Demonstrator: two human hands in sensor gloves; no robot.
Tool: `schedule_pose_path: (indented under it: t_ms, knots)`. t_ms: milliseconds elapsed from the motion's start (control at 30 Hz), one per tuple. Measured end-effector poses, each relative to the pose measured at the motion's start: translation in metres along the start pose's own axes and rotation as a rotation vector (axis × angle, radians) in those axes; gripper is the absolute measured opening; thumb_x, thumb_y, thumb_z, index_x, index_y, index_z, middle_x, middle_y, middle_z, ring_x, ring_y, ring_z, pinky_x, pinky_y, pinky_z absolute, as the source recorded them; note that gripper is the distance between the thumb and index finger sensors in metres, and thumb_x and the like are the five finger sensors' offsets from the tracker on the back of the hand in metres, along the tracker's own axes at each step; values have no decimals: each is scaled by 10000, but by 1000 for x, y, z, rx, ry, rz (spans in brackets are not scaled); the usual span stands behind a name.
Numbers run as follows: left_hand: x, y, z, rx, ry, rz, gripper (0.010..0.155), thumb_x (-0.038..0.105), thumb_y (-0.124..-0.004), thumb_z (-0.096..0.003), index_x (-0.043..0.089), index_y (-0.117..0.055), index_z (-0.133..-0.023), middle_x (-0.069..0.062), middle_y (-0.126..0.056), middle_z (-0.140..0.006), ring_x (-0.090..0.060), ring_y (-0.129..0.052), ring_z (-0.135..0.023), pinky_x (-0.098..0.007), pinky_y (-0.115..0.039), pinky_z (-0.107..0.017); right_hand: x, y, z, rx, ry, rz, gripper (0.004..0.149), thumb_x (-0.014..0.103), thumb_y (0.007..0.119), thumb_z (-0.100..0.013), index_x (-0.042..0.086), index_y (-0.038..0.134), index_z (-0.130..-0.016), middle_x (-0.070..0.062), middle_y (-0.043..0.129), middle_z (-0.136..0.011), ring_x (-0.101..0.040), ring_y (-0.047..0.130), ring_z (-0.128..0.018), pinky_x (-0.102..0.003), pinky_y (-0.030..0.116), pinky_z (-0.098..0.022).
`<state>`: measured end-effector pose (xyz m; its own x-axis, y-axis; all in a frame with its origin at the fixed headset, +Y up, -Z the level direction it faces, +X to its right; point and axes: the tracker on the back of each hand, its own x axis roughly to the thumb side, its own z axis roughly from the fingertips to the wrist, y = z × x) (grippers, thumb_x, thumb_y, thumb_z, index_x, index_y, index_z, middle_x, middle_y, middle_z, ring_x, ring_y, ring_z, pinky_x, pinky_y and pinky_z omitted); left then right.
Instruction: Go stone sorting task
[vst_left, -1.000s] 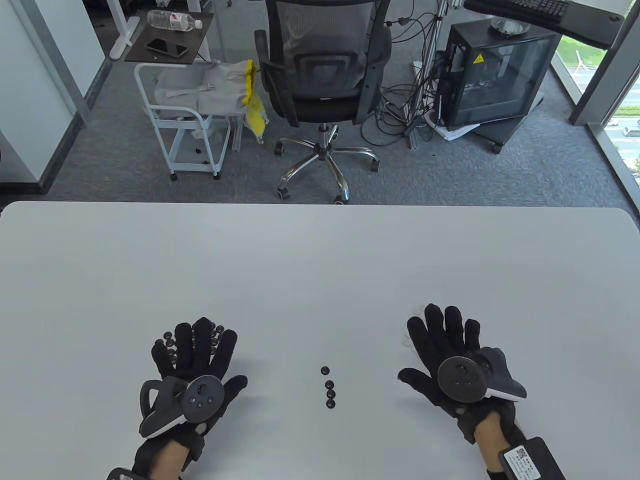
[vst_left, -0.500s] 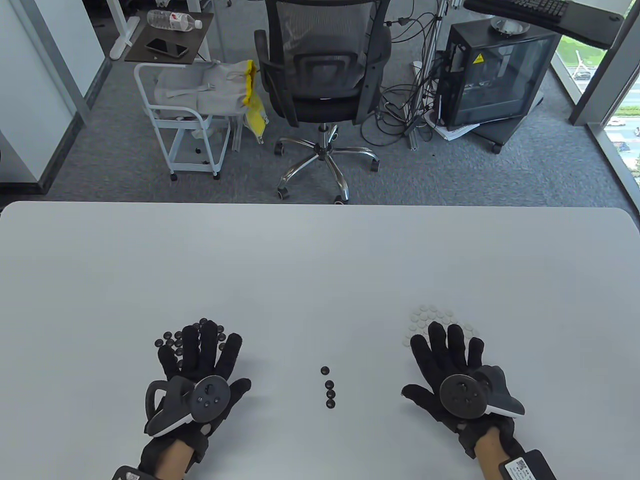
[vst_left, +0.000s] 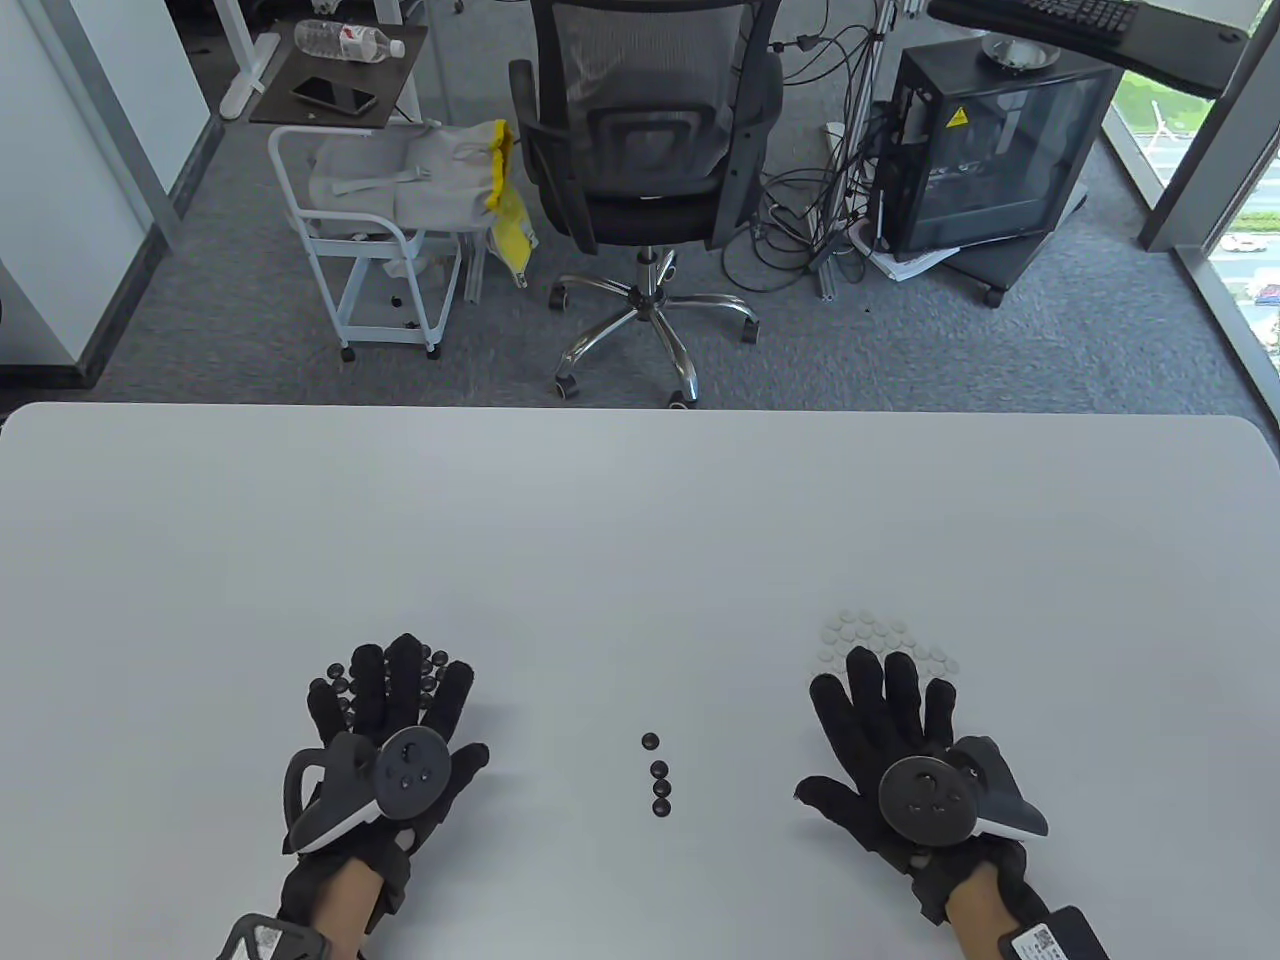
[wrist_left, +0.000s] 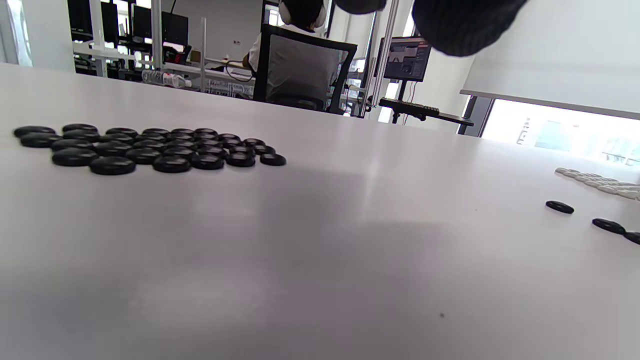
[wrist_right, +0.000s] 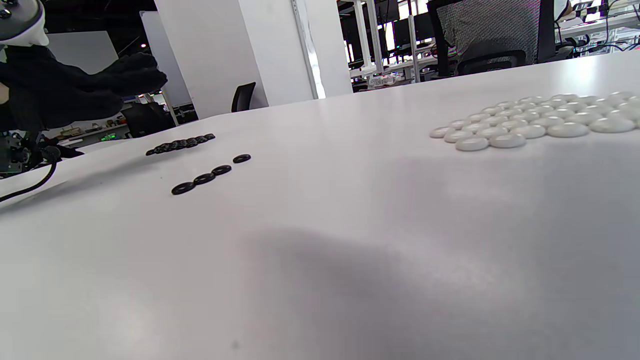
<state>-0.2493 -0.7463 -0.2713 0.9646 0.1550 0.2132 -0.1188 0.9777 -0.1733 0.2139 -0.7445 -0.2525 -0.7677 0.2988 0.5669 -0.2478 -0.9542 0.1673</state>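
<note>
Both flat, empty hands, left hand and right hand, had slid back toward six o'clock, uncovering the white stones; four black stones remained unsorted mid-surface, three o'clock of the black pile.

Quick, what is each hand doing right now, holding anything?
Left hand: open, fingers spread over the black stones, holding nothing.
Right hand: open, holding nothing.

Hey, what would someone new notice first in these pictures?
Two gloved hands lie flat on the white table: the left hand over a cluster of black stones, the right hand just short of a patch of white stones. Between them runs a row of four black stones.
</note>
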Motion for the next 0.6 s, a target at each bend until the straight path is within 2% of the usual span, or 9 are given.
schedule_pose_path:
  t_ms: [167,400,467,600]
  knots:
    - [-13,31,-24,-140,90,90,643,543,-593,-588,322,-465,-1178,-230,92,-1159,-518,169,-957,-816,13,-527,-5,2,0,24,18,-21,851,519,494,-628,-35,123,-1156,-471,-49,-1056,-682,-90,-868,-881,24,-490]
    - [-19,53,-53,-476,182,216,565,516,-603,-599,318,-630,-1128,-220,76,-1159,-520,171,-946,-809,17,-524,-8,3,-1,49,32,-37,852,520,495,-628,-38,134,-1160,-471,-53,-1054,-683,-106,-864,-883,27,-490]
    - [-11,55,-62,-548,191,210,544,505,-617,-596,308,-706,-1094,-217,44,-1162,-531,151,-946,-809,1,-523,-9,4,-2,61,40,-38,850,519,494,-630,-39,135,-1160,-476,-52,-1051,-682,-105,-865,-884,29,-489]
    - [24,51,-78,-591,137,106,533,512,-627,-587,312,-762,-1062,-208,-1,-1172,-537,107,-959,-808,-16,-520,-11,5,-2,76,51,-56,850,518,497,-631,-41,139,-1162,-474,-54,-1051,-685,-105,-863,-885,32,-490]
